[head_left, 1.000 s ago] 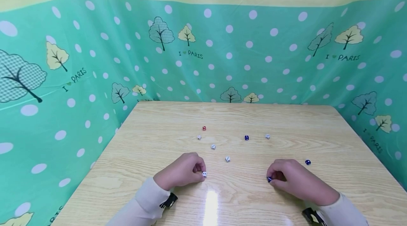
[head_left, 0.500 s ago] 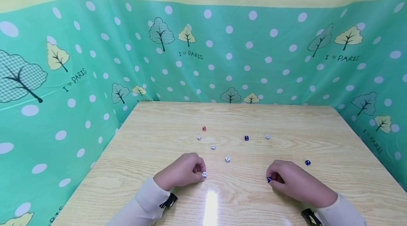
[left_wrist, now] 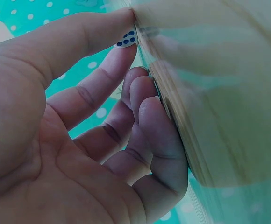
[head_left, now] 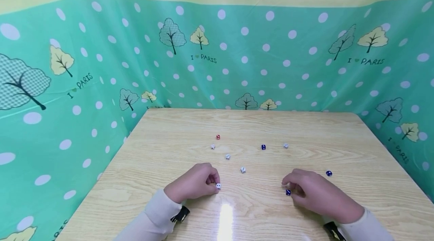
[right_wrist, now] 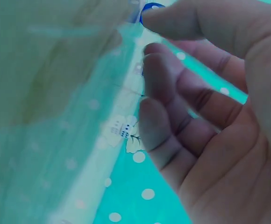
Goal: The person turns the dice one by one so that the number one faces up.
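Note:
Near the front of the wooden table, my left hand [head_left: 193,182] pinches a white die [head_left: 218,186] between thumb and index finger. The left wrist view shows part of the same white die [left_wrist: 127,39] behind the thumb tip, with dark pips. To the right, my right hand [head_left: 315,195] is around a dark blue die [head_left: 288,192] that sits on the table. A gap shows between its index finger and the die. In the right wrist view, the thumb tip partly covers this blue die [right_wrist: 149,7], and the other fingers are loosely bent.
Farther back lie a red die [head_left: 218,137], several white dice such as the nearest one [head_left: 243,170], and a blue die [head_left: 263,147]. Another blue die [head_left: 329,173] lies beyond the right hand. A green dotted curtain [head_left: 244,71] encloses the table [head_left: 176,128].
My right thumb and index finger have spread apart and let go of the blue die, which now stands on the table. The left hand and its white die have stayed put.

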The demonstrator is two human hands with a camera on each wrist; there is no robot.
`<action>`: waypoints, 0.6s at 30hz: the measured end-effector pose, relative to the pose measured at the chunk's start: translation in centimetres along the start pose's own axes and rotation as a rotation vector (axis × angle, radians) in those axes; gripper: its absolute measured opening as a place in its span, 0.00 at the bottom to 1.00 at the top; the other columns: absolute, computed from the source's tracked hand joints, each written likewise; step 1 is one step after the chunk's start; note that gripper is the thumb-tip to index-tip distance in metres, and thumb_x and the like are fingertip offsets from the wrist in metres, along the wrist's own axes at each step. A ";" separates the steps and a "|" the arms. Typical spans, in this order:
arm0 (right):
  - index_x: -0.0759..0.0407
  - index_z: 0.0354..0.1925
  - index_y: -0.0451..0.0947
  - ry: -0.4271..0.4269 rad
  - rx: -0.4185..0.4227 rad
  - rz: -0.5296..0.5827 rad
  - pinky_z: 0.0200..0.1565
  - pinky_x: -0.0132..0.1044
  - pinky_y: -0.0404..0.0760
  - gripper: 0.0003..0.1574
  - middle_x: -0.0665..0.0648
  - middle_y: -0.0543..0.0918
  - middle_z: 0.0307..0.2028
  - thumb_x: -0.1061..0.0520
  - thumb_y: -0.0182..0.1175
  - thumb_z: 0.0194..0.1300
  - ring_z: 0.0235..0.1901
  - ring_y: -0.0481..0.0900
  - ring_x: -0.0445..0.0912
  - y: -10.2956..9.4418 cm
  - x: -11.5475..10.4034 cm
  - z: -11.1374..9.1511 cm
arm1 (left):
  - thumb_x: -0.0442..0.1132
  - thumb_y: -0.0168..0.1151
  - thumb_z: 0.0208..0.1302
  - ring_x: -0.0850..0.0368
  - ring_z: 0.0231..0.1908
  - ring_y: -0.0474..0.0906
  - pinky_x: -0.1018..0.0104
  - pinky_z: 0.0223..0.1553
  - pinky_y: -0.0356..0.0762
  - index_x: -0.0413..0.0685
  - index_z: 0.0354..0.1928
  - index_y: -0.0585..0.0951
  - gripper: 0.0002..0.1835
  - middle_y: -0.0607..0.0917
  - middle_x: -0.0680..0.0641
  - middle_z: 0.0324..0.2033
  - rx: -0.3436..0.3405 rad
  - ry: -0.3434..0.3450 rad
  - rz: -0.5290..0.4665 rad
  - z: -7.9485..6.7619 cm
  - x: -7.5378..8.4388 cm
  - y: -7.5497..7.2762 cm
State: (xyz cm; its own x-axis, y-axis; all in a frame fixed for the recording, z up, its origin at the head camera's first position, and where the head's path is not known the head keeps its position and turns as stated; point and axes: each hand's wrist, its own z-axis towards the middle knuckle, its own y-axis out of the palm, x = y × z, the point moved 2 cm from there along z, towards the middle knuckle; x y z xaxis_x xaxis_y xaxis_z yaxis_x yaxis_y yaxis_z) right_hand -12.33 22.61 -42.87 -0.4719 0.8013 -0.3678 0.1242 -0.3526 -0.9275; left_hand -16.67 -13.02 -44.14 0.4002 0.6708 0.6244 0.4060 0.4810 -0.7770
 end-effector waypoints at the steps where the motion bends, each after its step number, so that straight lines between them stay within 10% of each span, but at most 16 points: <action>1: 0.41 0.42 0.86 -0.026 0.012 -0.003 0.33 0.28 0.78 0.21 0.35 0.78 0.33 0.65 0.71 0.54 0.31 0.73 0.30 -0.1 -0.1 0.0 | 0.37 0.77 0.56 0.64 0.33 0.76 0.71 0.38 0.77 0.56 0.30 0.83 0.09 0.80 0.57 0.30 0.000 0.001 -0.001 0.0 0.0 0.0; 18: 0.37 0.33 0.87 -0.113 0.014 -0.011 0.32 0.27 0.78 0.23 0.35 0.77 0.32 0.69 0.71 0.53 0.30 0.72 0.29 0.0 -0.2 0.0 | 0.36 0.76 0.56 0.62 0.33 0.77 0.71 0.37 0.77 0.54 0.30 0.84 0.08 0.81 0.57 0.30 -0.002 0.014 0.001 0.0 0.0 0.0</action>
State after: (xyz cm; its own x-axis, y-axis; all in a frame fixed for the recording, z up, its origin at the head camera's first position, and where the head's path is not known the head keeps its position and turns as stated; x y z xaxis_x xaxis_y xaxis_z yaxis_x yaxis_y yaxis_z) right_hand -12.19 22.41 -42.81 -0.5684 0.7458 -0.3474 0.1072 -0.3515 -0.9300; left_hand -16.69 -13.01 -44.14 0.4123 0.6635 0.6243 0.4071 0.4789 -0.7778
